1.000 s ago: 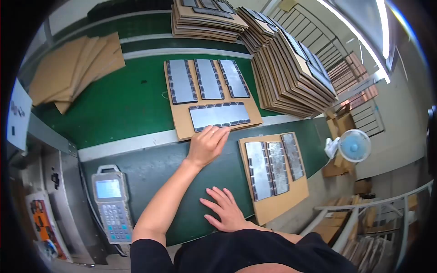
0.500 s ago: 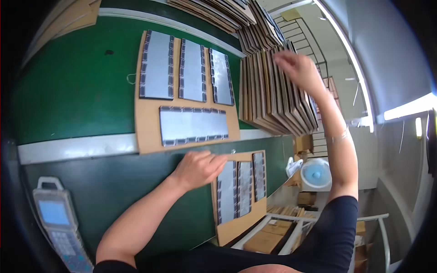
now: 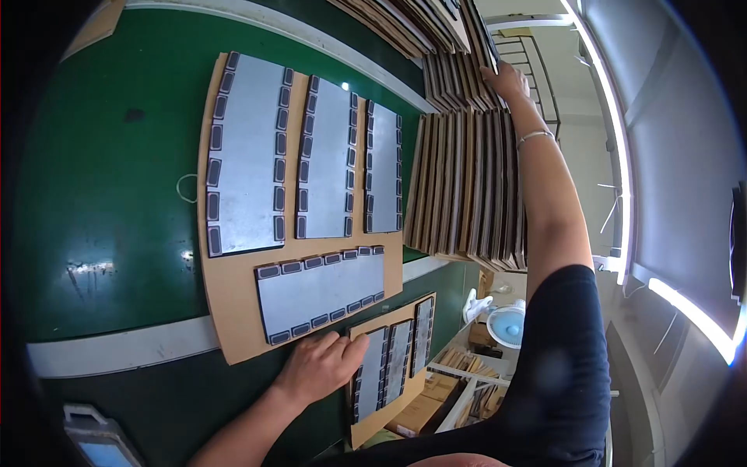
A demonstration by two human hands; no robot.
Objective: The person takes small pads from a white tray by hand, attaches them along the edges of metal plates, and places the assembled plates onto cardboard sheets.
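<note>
Several grey rectangular plates edged with rows of small dark pieces [image 3: 249,156] lie on a large cardboard sheet [image 3: 233,311]. A smaller cardboard sheet [image 3: 405,419] carries similar plates [image 3: 398,362]. My left hand [image 3: 319,370] is closed beside that smaller sheet's near corner, its index finger and thumb over the edge; whatever lies between them is hidden. Far off at the upper right, my right hand [image 3: 510,82] grips the edge of a board [image 3: 486,39] in the back row of upright boards. Its fingertips are partly hidden.
A dense row of upright cardboard boards [image 3: 467,187] stands right of the large sheet. Beneath everything lies a green tabletop [image 3: 117,194] with a white strip [image 3: 124,342]. A handheld device [image 3: 101,440] sits at lower left, a blue fan [image 3: 507,325] at lower right.
My right hand has moved from above the nearer row to the back row of boards and closed there. My left hand stays by the smaller sheet. The camera view has shifted.
</note>
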